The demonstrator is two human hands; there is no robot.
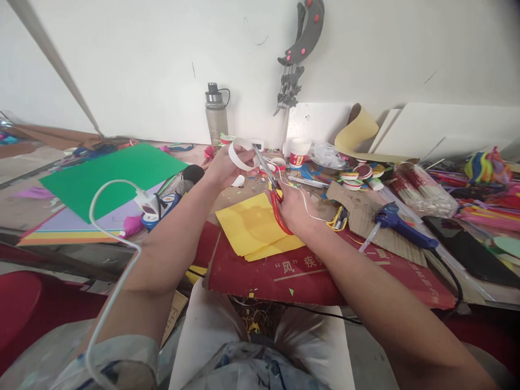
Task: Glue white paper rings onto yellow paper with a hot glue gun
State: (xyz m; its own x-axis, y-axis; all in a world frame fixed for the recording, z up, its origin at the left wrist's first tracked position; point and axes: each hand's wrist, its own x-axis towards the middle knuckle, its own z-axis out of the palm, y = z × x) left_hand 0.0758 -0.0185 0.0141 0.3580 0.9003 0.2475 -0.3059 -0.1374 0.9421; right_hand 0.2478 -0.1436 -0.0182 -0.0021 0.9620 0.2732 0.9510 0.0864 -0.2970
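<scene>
- Craft workshop: cluttered brown worktable [248,190].
- Left of the fingers of the left hand [222,168]: flat green paper sheet [111,179].
- Below these fingers: yellow rectangular paper sheets [252,227].
- Right of the fingers of the right hand [296,205]: blue plastic glue gun [409,229], brown corrugated cardboard [357,207].

Left hand [221,169] — partly hidden, it seems, by the white ring [235,158]; grey ornament [309,33] — cut off above.

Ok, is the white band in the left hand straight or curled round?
Curled round: the white band forms a ring in the left hand, with its rounded opening showing.
</scene>
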